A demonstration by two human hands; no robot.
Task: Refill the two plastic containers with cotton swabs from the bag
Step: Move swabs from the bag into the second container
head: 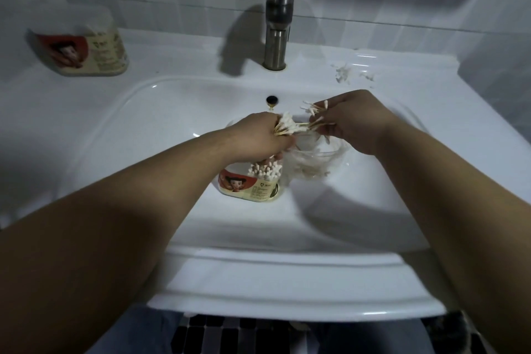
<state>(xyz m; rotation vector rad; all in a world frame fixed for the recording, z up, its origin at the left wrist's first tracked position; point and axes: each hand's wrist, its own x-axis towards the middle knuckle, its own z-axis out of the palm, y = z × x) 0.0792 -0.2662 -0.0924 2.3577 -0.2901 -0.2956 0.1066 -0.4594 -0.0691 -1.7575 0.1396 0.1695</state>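
Over the white sink (120, 123), left hand (258, 135) clenches a bundle of wooden-stick cotton swabs (288, 126); right hand (356, 123) pinches more. Below, red-labelled plastic container (250, 185) holds upright swabs beside clear bag (319, 162).

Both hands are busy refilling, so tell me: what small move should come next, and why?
Probably lower the swab bundle gripped in the left hand, ends down, into the open container standing in the sink right below it. The right hand pinches only a few swabs, and that container seems not yet full.
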